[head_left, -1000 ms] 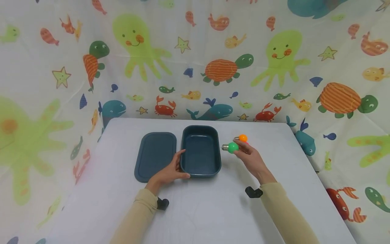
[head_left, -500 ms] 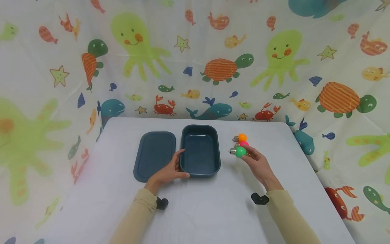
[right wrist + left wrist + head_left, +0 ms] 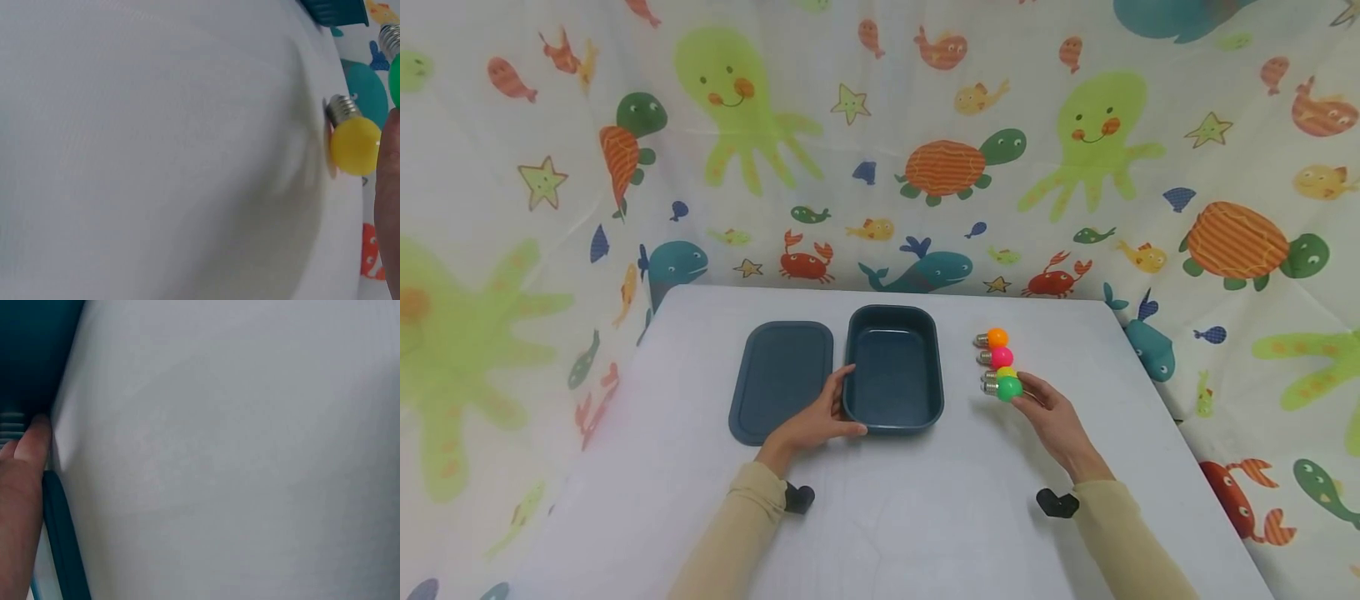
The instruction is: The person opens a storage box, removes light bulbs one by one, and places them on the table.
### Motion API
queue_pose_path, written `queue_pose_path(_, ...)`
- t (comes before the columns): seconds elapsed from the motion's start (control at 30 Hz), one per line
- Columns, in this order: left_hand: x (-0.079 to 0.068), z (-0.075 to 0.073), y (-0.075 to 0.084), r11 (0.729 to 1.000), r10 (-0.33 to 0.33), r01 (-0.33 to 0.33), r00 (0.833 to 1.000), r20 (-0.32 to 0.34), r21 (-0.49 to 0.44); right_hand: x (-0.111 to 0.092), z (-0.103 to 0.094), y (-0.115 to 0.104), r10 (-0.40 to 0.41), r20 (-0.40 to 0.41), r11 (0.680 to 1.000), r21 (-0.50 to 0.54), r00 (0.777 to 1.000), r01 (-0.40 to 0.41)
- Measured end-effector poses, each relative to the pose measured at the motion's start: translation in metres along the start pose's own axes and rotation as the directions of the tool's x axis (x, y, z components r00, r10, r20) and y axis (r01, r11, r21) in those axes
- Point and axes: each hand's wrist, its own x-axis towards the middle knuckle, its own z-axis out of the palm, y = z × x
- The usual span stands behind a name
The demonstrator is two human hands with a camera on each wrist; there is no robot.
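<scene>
My right hand point(image 3: 1058, 421) pinches a green light bulb point(image 3: 1009, 388) with a silver screw base that points left. Right behind the green bulb is a yellow bulb point(image 3: 1007, 372), partly hidden by it in the head view. In the right wrist view the yellow bulb point(image 3: 356, 147) lies on the table, apart from the fingers, and the green one shows only at the right edge. My left hand point(image 3: 812, 423) holds the near left corner of a dark blue rectangular box point(image 3: 895, 375), thumb at the front and fingers along the left side. Nothing lies in the box.
A pink bulb point(image 3: 1002, 357) and an orange bulb point(image 3: 997, 337) lie in line behind the yellow one, bases to the left. Left of the box a flat dark blue lid point(image 3: 782, 383) lies on the white table point(image 3: 917, 517). Behind hangs a sea-animal curtain point(image 3: 880, 125).
My right hand has carried the green bulb right and toward me, away from the box. The pink and yellow bulbs have come into view behind it. My left hand stays at the box.
</scene>
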Motion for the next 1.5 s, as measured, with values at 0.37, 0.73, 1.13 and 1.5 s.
queue_pose_path(0.37,0.000,0.000,-0.001,1.000,0.004,-0.004,1.000,0.005,-0.010,-0.001,-0.011,0.021,0.089,-0.061,0.987,-0.126,0.994,-0.096)
queue_pose_path(0.73,-0.003,0.000,0.000,1.000,0.003,-0.003,1.000,0.007,-0.007,0.002,-0.013,0.028,0.067,-0.072,0.976,-0.202,0.995,-0.081)
queue_pose_path(1.13,-0.001,0.001,-0.001,1.000,0.015,-0.014,1.000,0.016,-0.015,0.001,-0.017,0.027,0.046,-0.071,0.973,-0.223,0.996,-0.061)
queue_pose_path(1.5,-0.001,-0.005,0.001,0.999,0.034,-0.034,0.999,-0.007,-0.020,0.006,-0.026,0.017,0.057,-0.163,0.950,-0.293,0.985,-0.103)
